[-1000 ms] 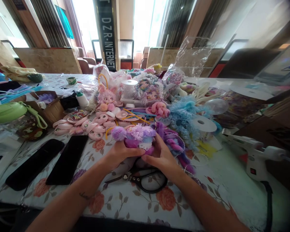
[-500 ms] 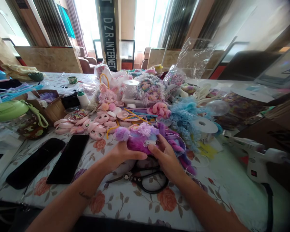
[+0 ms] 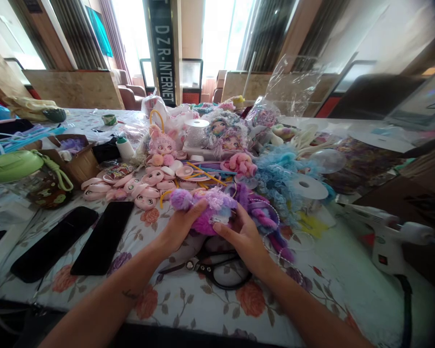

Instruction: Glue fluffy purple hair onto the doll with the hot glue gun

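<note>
A fluffy purple and pink piece (image 3: 206,220) with a lilac pompom (image 3: 181,199) at its left end is held between both hands just above the table. My left hand (image 3: 177,226) grips its left part, the thumb lying over the top. On its right side my right hand (image 3: 244,233) is closed, with the thumb against a small pale patch on the fur. Some fingers of both hands are hidden behind the piece. Black-handled scissors (image 3: 224,278) lie on the flowered cloth right below the hands.
Pink face pieces (image 3: 146,195) and blue curly yarn (image 3: 275,171) lie beyond the hands. Left are a black phone (image 3: 102,239) and a dark case (image 3: 54,244). A glue gun (image 3: 389,244) stands at the right, near a white spool (image 3: 309,187). Dolls and plastic bags are heaped behind.
My left thumb has moved up from the lower edge onto the top of the fluffy piece. My right thumb has shifted slightly left, and the piece has turned a little.
</note>
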{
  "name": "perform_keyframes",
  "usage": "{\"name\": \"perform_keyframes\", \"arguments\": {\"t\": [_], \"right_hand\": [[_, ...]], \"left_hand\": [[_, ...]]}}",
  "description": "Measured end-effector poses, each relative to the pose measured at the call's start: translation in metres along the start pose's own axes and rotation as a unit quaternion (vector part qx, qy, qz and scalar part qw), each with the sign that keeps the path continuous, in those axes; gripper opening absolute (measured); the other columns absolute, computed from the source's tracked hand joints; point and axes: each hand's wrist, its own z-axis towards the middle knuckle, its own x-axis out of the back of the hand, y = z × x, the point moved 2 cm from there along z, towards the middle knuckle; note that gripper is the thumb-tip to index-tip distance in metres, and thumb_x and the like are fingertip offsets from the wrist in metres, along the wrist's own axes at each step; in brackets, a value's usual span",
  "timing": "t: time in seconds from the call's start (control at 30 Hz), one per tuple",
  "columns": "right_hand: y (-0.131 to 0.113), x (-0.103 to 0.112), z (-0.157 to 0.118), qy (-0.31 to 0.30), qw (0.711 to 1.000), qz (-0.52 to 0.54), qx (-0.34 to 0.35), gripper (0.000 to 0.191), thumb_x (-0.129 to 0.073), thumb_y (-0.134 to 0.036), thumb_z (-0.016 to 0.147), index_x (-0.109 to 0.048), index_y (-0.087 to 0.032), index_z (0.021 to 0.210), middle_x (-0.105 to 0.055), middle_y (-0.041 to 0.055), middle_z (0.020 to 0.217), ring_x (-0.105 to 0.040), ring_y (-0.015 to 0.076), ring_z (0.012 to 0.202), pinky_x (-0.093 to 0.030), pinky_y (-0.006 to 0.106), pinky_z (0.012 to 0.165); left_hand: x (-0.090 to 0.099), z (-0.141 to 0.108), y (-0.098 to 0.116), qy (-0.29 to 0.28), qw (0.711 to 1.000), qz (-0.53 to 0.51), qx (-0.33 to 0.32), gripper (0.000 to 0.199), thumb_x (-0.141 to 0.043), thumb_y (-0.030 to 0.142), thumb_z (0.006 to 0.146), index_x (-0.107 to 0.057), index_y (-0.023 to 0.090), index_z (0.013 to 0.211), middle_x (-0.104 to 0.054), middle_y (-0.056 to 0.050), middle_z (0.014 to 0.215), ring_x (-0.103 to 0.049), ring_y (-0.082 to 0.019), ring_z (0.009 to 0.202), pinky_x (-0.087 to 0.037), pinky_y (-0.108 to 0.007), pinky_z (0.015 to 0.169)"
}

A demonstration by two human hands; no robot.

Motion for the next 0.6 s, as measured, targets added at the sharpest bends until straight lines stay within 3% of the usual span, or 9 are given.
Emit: {"name": "perform_keyframes", "arguments": {"t": [0.1,0.17,0.27,0.37,0.43,0.5,0.6], "right_hand": [[0.001,-0.001,0.001,-0.006,1.000,-0.012,-0.001,0.056,-0.083,-0.039,0.073,-0.056,-0.025,0.120,-0.069,0.0062,0.123,-0.065,0.0265,0.115,-0.053,0.039,0.100],[0.003,0.000,0.001,-0.004,1.000,-0.021,-0.008,0.064,-0.082,-0.043,0.072,-0.051,-0.025,0.125,-0.067,0.0080,0.125,-0.065,0.0277,0.114,-0.052,0.041,0.098],[0.000,0.008,-0.003,0.079,0.989,-0.118,0.034,0.072,-0.081,-0.047,0.070,-0.047,-0.025,0.130,-0.061,0.0106,0.128,-0.061,0.0294,0.115,-0.050,0.044,0.094],[-0.011,0.013,-0.009,0.176,0.927,-0.282,0.174,0.037,-0.078,-0.041,0.074,-0.058,-0.024,0.100,-0.061,0.0056,0.101,-0.059,0.0246,0.095,-0.047,0.040,0.085],[-0.015,0.010,-0.012,0.143,0.903,-0.335,0.228,0.021,-0.074,-0.035,0.080,-0.056,-0.024,0.081,-0.056,0.0009,0.083,-0.056,0.0198,0.080,-0.045,0.035,0.075],[-0.015,0.005,-0.012,0.086,0.906,-0.346,0.230,0.022,-0.072,-0.030,0.083,-0.053,-0.023,0.075,-0.052,-0.0011,0.076,-0.052,0.0170,0.072,-0.042,0.031,0.066],[-0.012,0.001,-0.012,0.064,0.912,-0.340,0.222,0.023,-0.072,-0.026,0.084,-0.052,-0.022,0.074,-0.050,-0.0018,0.075,-0.050,0.0155,0.068,-0.039,0.029,0.061]], "left_hand": [[0.000,0.002,-0.006,-0.026,1.000,0.002,0.011,0.048,-0.080,0.050,0.069,-0.072,0.020,0.105,-0.074,-0.010,0.114,-0.063,-0.036,0.117,-0.046,-0.049,0.105],[-0.002,0.002,-0.007,-0.045,0.997,-0.056,0.008,0.044,-0.083,0.044,0.067,-0.073,0.020,0.102,-0.073,-0.009,0.117,-0.064,-0.034,0.116,-0.048,-0.046,0.104],[-0.005,0.002,-0.008,-0.045,0.988,-0.146,0.027,0.037,-0.083,0.040,0.068,-0.072,0.018,0.096,-0.074,-0.009,0.114,-0.065,-0.032,0.113,-0.051,-0.041,0.099],[-0.005,0.003,-0.009,-0.018,0.990,-0.138,0.014,0.034,-0.082,0.037,0.069,-0.071,0.017,0.094,-0.075,-0.007,0.098,-0.068,-0.029,0.105,-0.051,-0.040,0.095],[-0.005,0.004,-0.007,-0.011,0.994,-0.103,-0.042,0.032,-0.081,0.034,0.070,-0.070,0.019,0.095,-0.074,-0.004,0.087,-0.068,-0.027,0.102,-0.049,-0.040,0.097],[-0.004,0.004,-0.005,-0.006,0.992,-0.061,-0.108,0.032,-0.081,0.029,0.069,-0.070,0.021,0.098,-0.073,-0.003,0.083,-0.068,-0.027,0.101,-0.048,-0.041,0.098],[-0.004,0.004,-0.003,0.004,0.987,-0.027,-0.156,0.037,-0.081,0.025,0.067,-0.069,0.023,0.102,-0.073,-0.002,0.085,-0.068,-0.026,0.098,-0.048,-0.040,0.094]]}}
